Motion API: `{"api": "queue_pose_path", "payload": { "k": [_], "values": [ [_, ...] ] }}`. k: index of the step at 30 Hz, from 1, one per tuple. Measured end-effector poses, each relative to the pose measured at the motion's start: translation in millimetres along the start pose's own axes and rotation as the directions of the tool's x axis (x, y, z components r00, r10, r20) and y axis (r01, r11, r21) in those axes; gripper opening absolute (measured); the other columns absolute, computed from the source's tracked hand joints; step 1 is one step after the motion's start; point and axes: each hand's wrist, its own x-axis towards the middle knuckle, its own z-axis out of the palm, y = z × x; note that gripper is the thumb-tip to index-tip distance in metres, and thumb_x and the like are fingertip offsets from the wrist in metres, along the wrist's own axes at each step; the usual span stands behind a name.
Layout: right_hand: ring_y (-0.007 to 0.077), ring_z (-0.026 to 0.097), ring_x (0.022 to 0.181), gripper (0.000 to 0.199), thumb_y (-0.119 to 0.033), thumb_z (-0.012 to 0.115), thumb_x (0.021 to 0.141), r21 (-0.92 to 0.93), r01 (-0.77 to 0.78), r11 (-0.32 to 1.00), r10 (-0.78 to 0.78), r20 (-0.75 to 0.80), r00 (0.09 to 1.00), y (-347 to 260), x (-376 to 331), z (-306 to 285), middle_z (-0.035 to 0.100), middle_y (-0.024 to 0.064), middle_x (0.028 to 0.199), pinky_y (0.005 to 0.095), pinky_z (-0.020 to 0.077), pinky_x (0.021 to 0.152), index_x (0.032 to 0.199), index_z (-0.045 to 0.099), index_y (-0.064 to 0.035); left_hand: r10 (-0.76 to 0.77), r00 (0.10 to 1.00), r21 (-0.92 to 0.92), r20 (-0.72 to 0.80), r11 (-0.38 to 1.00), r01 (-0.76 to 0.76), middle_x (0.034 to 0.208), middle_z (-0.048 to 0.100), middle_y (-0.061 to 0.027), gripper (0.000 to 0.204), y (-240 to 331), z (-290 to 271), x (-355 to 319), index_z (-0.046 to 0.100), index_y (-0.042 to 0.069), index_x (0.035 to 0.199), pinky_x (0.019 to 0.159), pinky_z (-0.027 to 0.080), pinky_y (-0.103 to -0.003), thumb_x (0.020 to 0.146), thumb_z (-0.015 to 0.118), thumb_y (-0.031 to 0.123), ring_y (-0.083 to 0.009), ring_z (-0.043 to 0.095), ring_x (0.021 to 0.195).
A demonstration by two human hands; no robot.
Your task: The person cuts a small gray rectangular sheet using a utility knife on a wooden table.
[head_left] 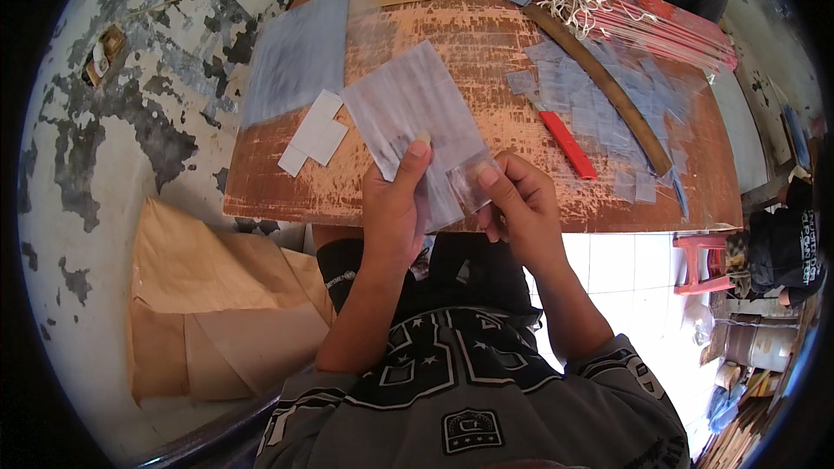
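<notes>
Left hand [395,208] pinches a clear plastic sheet [415,117] with the thumb on top; right hand [519,208] nips a smaller clear piece [472,181] at the sheet's 4 o'clock corner. Both hover over the table's [486,35] near edge. White cards [314,135] lie at 9 o'clock, a red strip [568,144] at 3. Slick film could likely slide from such a light pinch, or crease if squeezed.

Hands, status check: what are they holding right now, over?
Left hand grips clear plastic sheet. Right hand pinches small clear plastic piece. Nothing between them.
</notes>
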Motion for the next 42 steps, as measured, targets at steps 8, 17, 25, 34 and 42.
{"api": "queue_pose_path", "payload": {
  "k": [8,17,25,34,42],
  "values": [
    [0.0081,0.047,0.043,0.026,-0.026,0.056,0.104,0.334,-0.235,0.913,0.188,0.169,0.968,2,3,3,0.057,0.0031,0.063,0.0209,0.0334,0.039,0.11,0.062,-0.0013,-0.069,0.998,-0.077,0.004,0.995,0.069,0.118,0.068,-0.0064,0.031,2,-11,4,0.059,0.001,0.127,0.096,0.052,-0.034,0.101,0.065,0.018,-0.0154,0.065,0.107],
    [0.0068,0.049,0.046,0.026,-0.031,0.052,0.107,0.054,-0.128,0.99,0.129,-0.011,0.992,22,10,6,0.061,0.0008,0.068,0.0191,0.0326,0.041,0.108,0.061,-0.0066,-0.068,0.998,-0.093,-0.009,0.993,0.067,0.117,0.067,-0.0071,0.032,-9,-16,11,0.059,0.0,0.126,0.094,0.053,-0.035,0.101,0.065,0.019,-0.0161,0.065,0.107],
    [0.0048,0.055,0.054,0.031,-0.03,0.067,0.101,0.051,-0.27,0.961,0.267,0.055,0.962,11,17,0,0.064,0.0002,0.075,0.0181,0.0379,0.046,0.12,0.063,-0.0058,-0.011,0.994,0.062,-0.108,0.998,0.018,0.121,0.066,-0.0079,0.04,-22,-19,21,0.052,0.001,0.134,0.093,0.054,-0.036,0.1,0.066,0.016,-0.0185,0.065,0.108],
    [0.0046,0.06,0.069,0.026,-0.02,0.072,0.097,-0.056,-0.084,0.995,0.083,-0.031,0.996,23,26,-8,0.067,0.001,0.092,0.0208,0.0466,0.056,0.117,0.066,-0.0025,-0.028,0.986,0.052,-0.162,0.998,0.037,0.123,0.064,-0.0082,0.042,-30,-12,23,0.052,0.001,0.136,0.094,0.054,-0.035,0.099,0.067,0.016,-0.0181,0.064,0.11],
    [0.0064,0.062,0.067,0.021,-0.021,0.067,0.1,0.116,-0.148,0.982,0.151,-0.026,0.988,23,34,-10,0.068,0.0019,0.088,0.021,0.0474,0.054,0.113,0.065,-0.004,-0.069,0.984,-0.012,-0.164,0.998,0.067,0.118,0.065,-0.0073,0.036,-22,-8,26,0.055,0.001,0.131,0.09,0.055,-0.034,0.101,0.065,0.017,-0.0166,0.065,0.104]
  ]
}}
